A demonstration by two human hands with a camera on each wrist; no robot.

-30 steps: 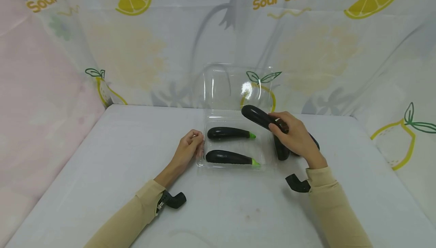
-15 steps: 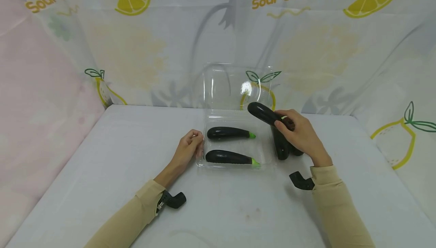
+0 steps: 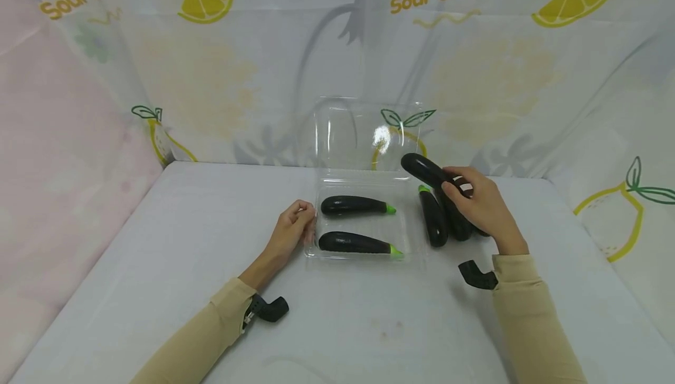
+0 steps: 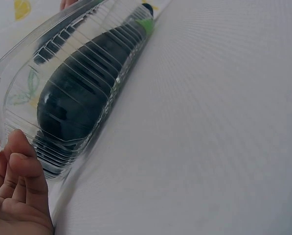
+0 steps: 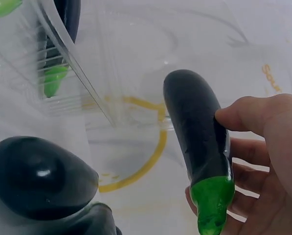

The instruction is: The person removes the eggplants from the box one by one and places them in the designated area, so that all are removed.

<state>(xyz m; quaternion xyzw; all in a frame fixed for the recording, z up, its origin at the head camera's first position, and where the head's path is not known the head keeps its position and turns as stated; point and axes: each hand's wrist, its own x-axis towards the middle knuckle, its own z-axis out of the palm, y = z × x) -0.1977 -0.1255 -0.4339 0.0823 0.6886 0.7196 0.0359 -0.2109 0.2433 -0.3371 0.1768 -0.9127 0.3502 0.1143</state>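
My right hand (image 3: 482, 205) grips a dark eggplant (image 3: 422, 167) with a green stem end, held up over the right side of the clear plastic container (image 3: 364, 223). In the right wrist view, the thumb presses one side of the eggplant (image 5: 194, 122) and the fingers curl behind it. Two more eggplants lie in the container, a rear one (image 3: 353, 204) and a front one (image 3: 355, 243), green ends to the right. My left hand (image 3: 292, 223) holds the container's left edge, its fingertips at the rim in the left wrist view.
Several eggplants (image 3: 434, 220) lie close together on the white table (image 3: 369, 325), just right of the container and partly under my right hand. The container's clear lid (image 3: 348, 135) stands raised at the back, before the printed cloth (image 3: 274, 79).
My right hand has moved right with the eggplant, away from the container, uncovering more of the eggplants on the table. The left hand and container have stayed in place.
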